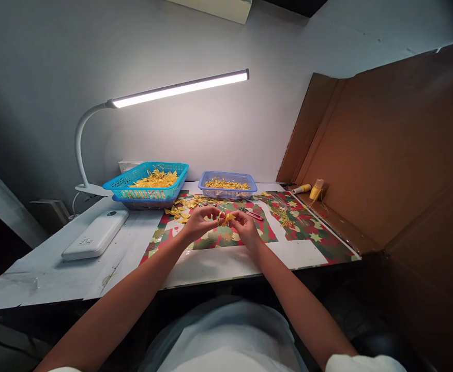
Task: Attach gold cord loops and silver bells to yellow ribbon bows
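Both hands meet over the patterned table cover [214, 240], pinching one small yellow ribbon piece [227, 219] between them. My left hand [202, 223] has thumb and fingertips closed on its left side, where a thin yellow loop shows. My right hand [245, 227] is closed on the right side of the ribbon. Fingers hide part of it, so its exact shape is unclear. Just behind my right hand lies a pair of pink-handled snips [253, 213]. Loose yellow ribbon bows [180, 212] are scattered beyond my left hand.
A blue basket [145, 194] of yellow bows stands back left, stacked on another. A purple basket [227, 192] holds more yellow pieces. Yellow thread spools [317, 189] stand by the cardboard wall [389, 139]. A white power bank [94, 235] lies left, under a lamp [180, 89].
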`<action>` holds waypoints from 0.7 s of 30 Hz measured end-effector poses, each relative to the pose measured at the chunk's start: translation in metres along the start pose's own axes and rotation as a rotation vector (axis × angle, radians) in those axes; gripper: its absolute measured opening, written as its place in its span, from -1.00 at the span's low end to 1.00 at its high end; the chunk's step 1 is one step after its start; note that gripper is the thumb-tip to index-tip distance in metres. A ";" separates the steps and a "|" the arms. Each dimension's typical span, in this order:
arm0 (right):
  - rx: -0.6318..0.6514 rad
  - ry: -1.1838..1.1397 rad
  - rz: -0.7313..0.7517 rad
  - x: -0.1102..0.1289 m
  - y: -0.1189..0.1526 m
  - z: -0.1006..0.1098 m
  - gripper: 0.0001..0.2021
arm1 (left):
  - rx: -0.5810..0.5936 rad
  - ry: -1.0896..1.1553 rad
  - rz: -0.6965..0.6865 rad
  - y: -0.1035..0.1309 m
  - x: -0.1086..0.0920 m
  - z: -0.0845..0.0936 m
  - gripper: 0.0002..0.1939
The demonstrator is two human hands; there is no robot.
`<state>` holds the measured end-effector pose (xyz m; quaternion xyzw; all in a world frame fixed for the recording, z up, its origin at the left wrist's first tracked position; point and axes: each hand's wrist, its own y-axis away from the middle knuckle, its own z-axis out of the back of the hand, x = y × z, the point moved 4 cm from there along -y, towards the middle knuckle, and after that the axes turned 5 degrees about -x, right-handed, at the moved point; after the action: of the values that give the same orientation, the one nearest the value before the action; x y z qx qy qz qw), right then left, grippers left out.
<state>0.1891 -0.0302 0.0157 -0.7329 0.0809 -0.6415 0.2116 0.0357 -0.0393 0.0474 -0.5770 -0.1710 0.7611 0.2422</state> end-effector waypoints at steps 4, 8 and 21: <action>0.011 -0.011 -0.006 -0.001 0.000 -0.001 -0.68 | 0.037 0.073 0.061 -0.001 0.006 -0.001 -0.67; 0.009 -0.021 -0.017 0.000 0.000 -0.001 -0.66 | 0.065 0.159 0.120 -0.001 0.010 -0.003 -0.65; -0.081 0.135 0.105 0.000 0.000 0.007 -0.76 | 0.205 0.446 0.511 0.005 0.023 -0.011 -0.68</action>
<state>0.1962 -0.0282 0.0149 -0.6905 0.1592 -0.6738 0.2095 0.0405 -0.0310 0.0234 -0.7259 0.1134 0.6654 0.1319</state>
